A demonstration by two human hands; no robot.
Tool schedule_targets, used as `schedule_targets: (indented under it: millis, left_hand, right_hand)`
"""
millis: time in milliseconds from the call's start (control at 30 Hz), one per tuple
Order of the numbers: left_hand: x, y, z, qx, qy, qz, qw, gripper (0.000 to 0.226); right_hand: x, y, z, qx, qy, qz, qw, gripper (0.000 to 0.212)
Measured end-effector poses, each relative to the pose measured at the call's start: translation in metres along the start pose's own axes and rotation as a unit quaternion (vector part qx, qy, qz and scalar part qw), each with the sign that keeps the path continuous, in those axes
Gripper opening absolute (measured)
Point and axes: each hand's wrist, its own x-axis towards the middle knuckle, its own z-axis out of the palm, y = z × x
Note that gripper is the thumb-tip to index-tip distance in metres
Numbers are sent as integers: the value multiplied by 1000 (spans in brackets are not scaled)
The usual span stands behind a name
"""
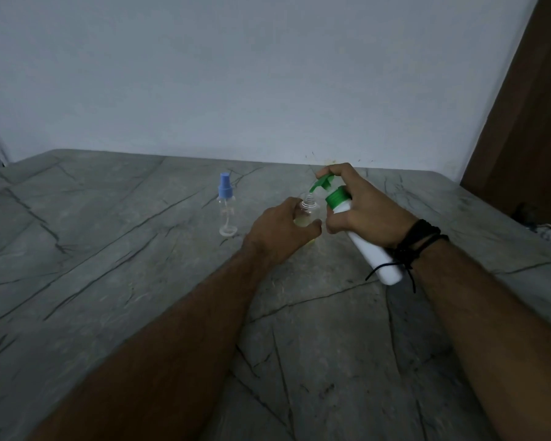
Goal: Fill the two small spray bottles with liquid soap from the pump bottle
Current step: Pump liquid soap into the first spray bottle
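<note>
Right hand wraps the white pump bottle, a finger on its green pump head, nozzle over the open spray bottle gripped by the left hand. Left of that, the capped spray bottle waits. Light, slippery plastic, likely: hold the body low.

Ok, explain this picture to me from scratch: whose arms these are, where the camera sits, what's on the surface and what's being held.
There is no machine: the camera is worn on a person's head, looking down at their own bare arms. The left hand grips a small clear bottle with its cap off and a little yellowish liquid inside. The right hand holds a tilted white pump bottle, a finger on its green pump, spout at the small bottle's mouth. On the grey stone surface a second small bottle with a blue spray cap stands upright, apart.
</note>
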Motion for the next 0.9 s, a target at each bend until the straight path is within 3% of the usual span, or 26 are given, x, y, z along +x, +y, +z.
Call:
schedule_targets:
  millis: [900]
  left_hand:
    - [1, -1, 0, 3, 1, 4, 1000, 61]
  right_hand:
    - [0, -1, 0, 3, -7, 9, 1000, 69]
